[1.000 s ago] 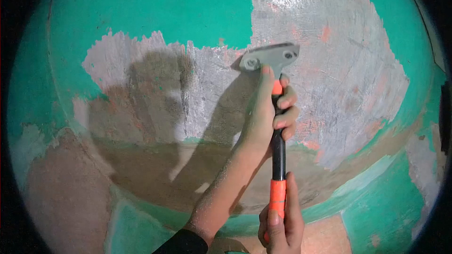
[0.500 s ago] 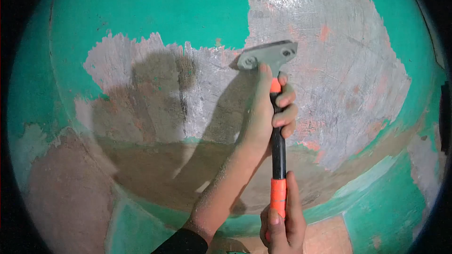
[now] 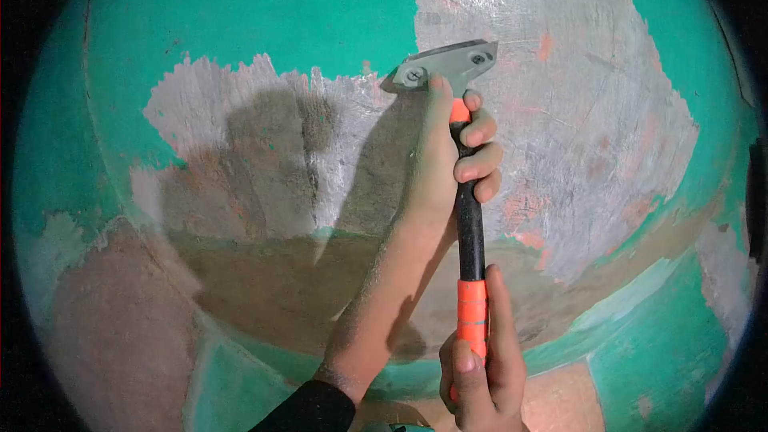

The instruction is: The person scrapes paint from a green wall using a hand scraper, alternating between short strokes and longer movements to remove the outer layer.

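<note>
A long-handled paint scraper [image 3: 472, 232] slants up the wall, its handle black with orange bands. Its grey head [image 3: 448, 66], fixed with two screws, lies over the border between green paint [image 3: 304, 16] and bare grey plaster [image 3: 544, 112]. My left hand [image 3: 456, 148] is wrapped round the upper handle just under the head, thumb pointing up along its left side. Lower down, my right hand [image 3: 484, 368] grips the orange lower end of the handle, with one finger stretched up along it.
A band of brownish wall [image 3: 264, 280] runs below the scraped patch. Green paint [image 3: 656, 328] shows at the lower right, and a reddish-brown bare patch [image 3: 120, 320] at the lower left. My arm's shadow falls on the wall to the left.
The scraper and both hands have moved up the wall and slightly left. Its head now reaches higher along the green paint's edge. Both hands keep their hold.
</note>
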The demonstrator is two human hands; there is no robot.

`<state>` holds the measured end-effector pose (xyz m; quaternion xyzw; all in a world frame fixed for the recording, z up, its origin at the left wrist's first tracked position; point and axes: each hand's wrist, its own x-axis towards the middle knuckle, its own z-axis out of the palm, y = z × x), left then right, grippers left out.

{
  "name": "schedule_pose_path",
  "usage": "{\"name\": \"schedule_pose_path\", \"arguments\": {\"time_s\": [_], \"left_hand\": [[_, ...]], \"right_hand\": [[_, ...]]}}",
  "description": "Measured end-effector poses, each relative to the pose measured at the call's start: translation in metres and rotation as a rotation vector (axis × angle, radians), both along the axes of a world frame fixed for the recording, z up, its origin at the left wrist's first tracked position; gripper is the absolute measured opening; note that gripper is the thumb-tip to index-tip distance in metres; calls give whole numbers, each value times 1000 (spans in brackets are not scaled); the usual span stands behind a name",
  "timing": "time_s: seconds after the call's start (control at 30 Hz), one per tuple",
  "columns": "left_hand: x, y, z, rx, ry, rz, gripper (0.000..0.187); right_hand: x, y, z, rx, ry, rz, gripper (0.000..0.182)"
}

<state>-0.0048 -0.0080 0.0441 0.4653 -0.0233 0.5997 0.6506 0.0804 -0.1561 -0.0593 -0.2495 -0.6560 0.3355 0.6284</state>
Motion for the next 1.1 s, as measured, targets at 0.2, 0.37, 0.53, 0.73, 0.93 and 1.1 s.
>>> {"name": "schedule_pose_path", "arguments": {"time_s": [0.2, 0.37, 0.53, 0.73, 0.93, 1.1], "left_hand": [[1, -6, -4, -18, 3, 1, 44], [-1, -3, 4, -22, 16, 17, 44], [2, -1, 0, -38, 14, -14, 43], [4, -2, -7, -70, 16, -35, 43], [1, 1, 3, -42, 32, -36, 44], [3, -9, 10, -128, -5, 24, 35]], "right_hand": [[-1, -10, 4, -212, 62, 13, 67], [-2, 2, -3, -181, 57, 3, 69], [-3, -10, 9, -242, 85, -28, 69], [0, -16, 4, -265, 69, -47, 69], [-3, -7, 1, -205, 34, -58, 68], [0, -1, -4, -162, 46, -8, 68]]}}
